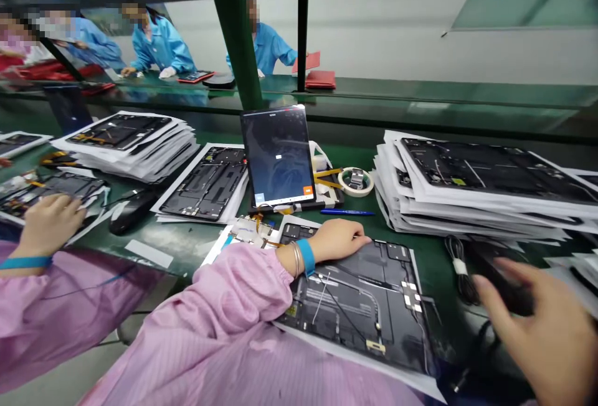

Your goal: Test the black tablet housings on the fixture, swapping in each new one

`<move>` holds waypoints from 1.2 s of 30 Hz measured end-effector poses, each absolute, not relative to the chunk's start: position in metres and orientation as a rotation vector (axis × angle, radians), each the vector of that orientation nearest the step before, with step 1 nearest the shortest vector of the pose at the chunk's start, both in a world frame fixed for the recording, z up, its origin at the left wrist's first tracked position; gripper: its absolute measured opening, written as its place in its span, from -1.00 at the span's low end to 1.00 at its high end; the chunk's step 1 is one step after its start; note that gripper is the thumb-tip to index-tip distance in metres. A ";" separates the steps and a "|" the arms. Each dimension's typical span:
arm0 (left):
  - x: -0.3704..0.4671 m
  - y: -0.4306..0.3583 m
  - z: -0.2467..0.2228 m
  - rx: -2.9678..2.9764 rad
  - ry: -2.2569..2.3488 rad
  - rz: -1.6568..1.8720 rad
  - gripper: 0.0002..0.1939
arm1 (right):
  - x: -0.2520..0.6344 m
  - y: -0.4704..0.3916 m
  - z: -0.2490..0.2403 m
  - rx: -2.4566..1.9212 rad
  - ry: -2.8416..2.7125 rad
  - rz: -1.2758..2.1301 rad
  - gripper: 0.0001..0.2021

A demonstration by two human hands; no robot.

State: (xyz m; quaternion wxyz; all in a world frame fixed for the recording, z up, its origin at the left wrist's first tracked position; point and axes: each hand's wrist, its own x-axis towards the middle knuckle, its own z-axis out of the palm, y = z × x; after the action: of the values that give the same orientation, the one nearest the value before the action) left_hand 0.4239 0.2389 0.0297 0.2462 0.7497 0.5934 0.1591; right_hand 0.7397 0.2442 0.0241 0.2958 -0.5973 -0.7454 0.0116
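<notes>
A dark tablet housing (pixel 355 306) with flex cables and metal strips lies on white paper before me. My left hand (pixel 339 239), with a blue band and bracelets at its wrist, rests over the housing's far edge. Its fingers are curled together, and whatever they may hold is hidden. At the right, my right hand (pixel 542 325) is slightly blurred, thumb and fingers apart with nothing between them. It is beside a black mouse-like object (pixel 502 278) and a bundled black cable (pixel 460 269). A lit tablet (pixel 279 157) stands upright behind the housing.
Stacks of housings and paper stand at right (pixel 467 207) and left (pixel 135 144). Another housing (pixel 205 182), a tape roll (pixel 355 182) and a blue pen (pixel 347 212) lie between. At left, a neighbour's hand (pixel 51 222) works near a mouse (pixel 133 212). People in blue are beyond.
</notes>
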 end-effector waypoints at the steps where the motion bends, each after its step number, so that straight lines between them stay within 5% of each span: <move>1: 0.423 0.239 0.029 2.046 1.610 0.437 -0.68 | 0.724 0.233 0.031 -1.596 -2.111 0.252 -0.50; 5: 0.421 0.241 0.028 2.032 1.589 0.444 -0.68 | 0.695 0.219 0.037 -1.451 -2.416 1.047 -0.58; 11: 0.421 0.241 0.029 2.015 1.592 0.446 -0.68 | 0.718 0.232 0.038 -1.665 -1.970 0.564 -0.61; 20: 0.418 0.241 0.029 2.039 1.543 0.431 -0.68 | 0.696 0.230 0.025 -1.517 -1.998 1.591 -0.48; 27: 0.417 0.239 0.025 2.005 1.547 0.417 -0.66 | 0.744 0.202 0.056 -1.295 -1.184 1.099 -0.60; 32: 0.416 0.239 0.023 1.999 1.546 0.387 -0.61 | 0.708 0.177 0.046 -1.182 -1.402 1.325 -0.70; 36: 0.416 0.239 0.023 2.012 1.539 0.392 -0.62 | 0.685 0.178 0.030 -1.368 -1.610 1.123 -0.79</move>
State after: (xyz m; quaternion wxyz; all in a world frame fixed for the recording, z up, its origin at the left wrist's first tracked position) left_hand 0.4158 0.2386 0.0228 0.2851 0.7523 0.5756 0.1465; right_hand 0.6847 0.1778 0.0302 0.3658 -0.5323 -0.6262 0.4367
